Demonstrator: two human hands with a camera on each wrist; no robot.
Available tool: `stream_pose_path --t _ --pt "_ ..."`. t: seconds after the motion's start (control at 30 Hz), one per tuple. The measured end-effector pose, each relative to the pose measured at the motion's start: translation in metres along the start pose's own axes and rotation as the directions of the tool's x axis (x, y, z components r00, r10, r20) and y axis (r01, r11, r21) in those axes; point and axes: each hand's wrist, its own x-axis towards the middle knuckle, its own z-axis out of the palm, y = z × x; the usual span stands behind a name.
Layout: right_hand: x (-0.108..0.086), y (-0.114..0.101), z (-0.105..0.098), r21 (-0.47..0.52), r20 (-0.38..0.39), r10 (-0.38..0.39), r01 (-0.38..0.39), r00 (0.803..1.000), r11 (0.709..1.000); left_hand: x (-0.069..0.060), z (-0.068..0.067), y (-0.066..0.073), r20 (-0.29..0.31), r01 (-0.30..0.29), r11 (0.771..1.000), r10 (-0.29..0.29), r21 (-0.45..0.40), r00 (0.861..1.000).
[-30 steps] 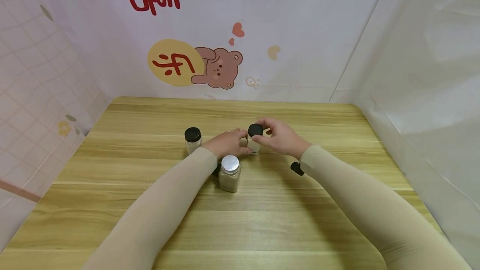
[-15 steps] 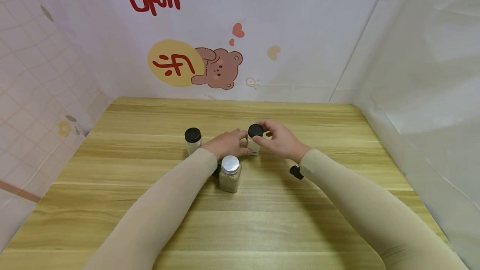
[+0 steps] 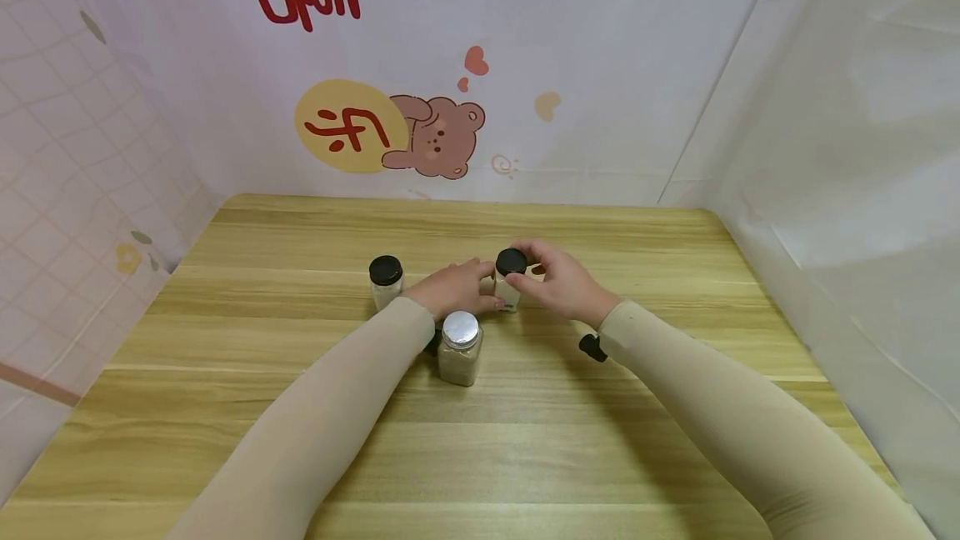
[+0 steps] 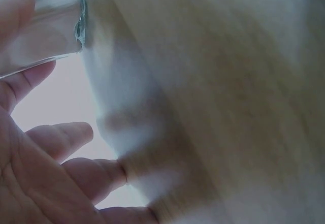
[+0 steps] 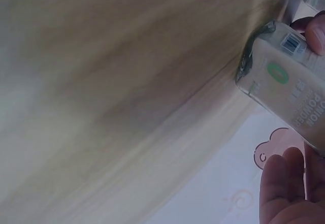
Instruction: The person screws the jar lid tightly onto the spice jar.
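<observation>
A clear onion powder jar (image 3: 507, 293) with a black lid (image 3: 512, 261) stands upright at the middle of the table, with pale powder inside. From its left, my left hand (image 3: 457, 286) pinches the jar body between thumb and index finger; the left wrist view shows the jar's base end (image 4: 51, 26) there and the other fingers apart from it. My right hand (image 3: 566, 277) holds the lid from the right, thumb in front and fingers behind. Printing on the jar (image 5: 289, 82) is legible in the right wrist view.
A silver-lidded jar (image 3: 460, 352) stands in front of my left hand, partly beside the sleeve. A black-lidded jar (image 3: 386, 277) is behind the left forearm. Some black object (image 3: 592, 347) shows beside the right cuff. A printed white sheet (image 3: 600, 65) rises behind the wooden table (image 3: 525, 457).
My right hand and forearm have shifted very slightly downward. Both hands stay at the onion powder jar, which stands in the same place.
</observation>
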Motion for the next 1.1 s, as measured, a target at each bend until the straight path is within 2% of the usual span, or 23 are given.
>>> stream_pose_path --t 0.2,0.4,0.7,0.93,1.1 --pt "-0.0009 -0.0005 0.0014 0.021 -0.005 0.027 -0.027 1.0 0.999 0.0 0.0002 0.0005 0.004 -0.007 1.0 0.007 -0.003 1.0" --pt "-0.0026 -0.0004 0.0017 0.022 -0.007 -0.002 0.002 1.0 1.0 0.0005 0.0005 0.0002 -0.001 -0.003 1.0 0.003 0.009 1.0" --pt "-0.0029 0.0021 0.0029 0.001 -0.044 -0.005 0.005 0.999 1.0 0.0006 0.0006 0.0 -0.007 0.0 1.0 0.0 0.002 1.0" --pt "-0.0031 0.0028 0.0024 -0.01 -0.046 -0.015 0.014 0.999 1.0 -0.0006 0.0004 0.0004 -0.005 0.001 1.0 -0.001 -0.002 1.0" --pt "-0.0026 0.0035 0.003 0.006 -0.049 0.013 -0.013 0.999 1.0 -0.0019 0.0002 0.0009 -0.005 -0.001 1.0 0.001 -0.003 1.0"
